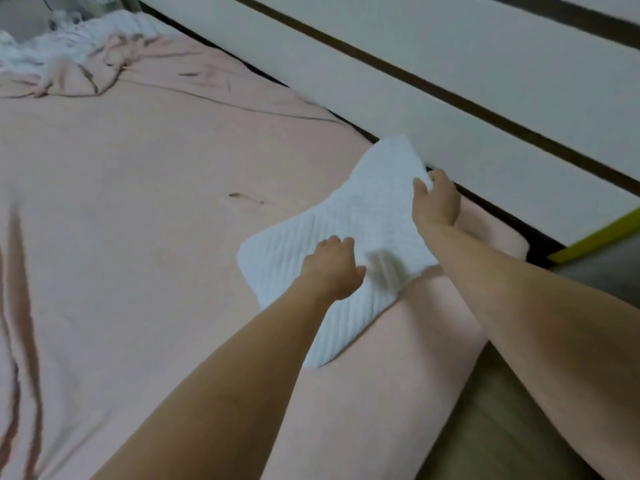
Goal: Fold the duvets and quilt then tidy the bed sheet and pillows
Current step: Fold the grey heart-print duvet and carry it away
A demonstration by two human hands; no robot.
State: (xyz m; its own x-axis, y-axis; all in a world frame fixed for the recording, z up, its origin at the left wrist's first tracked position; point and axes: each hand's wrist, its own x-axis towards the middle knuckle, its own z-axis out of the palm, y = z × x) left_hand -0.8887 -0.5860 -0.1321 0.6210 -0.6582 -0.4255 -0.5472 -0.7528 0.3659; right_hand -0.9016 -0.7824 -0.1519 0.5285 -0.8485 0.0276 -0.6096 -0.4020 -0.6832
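A white ribbed pillow point(353, 216) lies at the right corner of the bed, on the pink bed sheet point(156, 202), close to the white headboard point(450, 98). My left hand point(334, 268) rests on the pillow's near side with its fingers curled into the fabric. My right hand point(434, 200) grips the pillow's far right edge, thumb on top. A bunched white and pink duvet point(69, 53) sits crumpled at the far left end of the bed.
The headboard, with dark stripes, runs diagonally along the bed's right side. A yellow strip point(595, 237) shows at the right edge. Brown floor point(491, 410) lies below the bed's near right corner. The sheet is wrinkled along the left.
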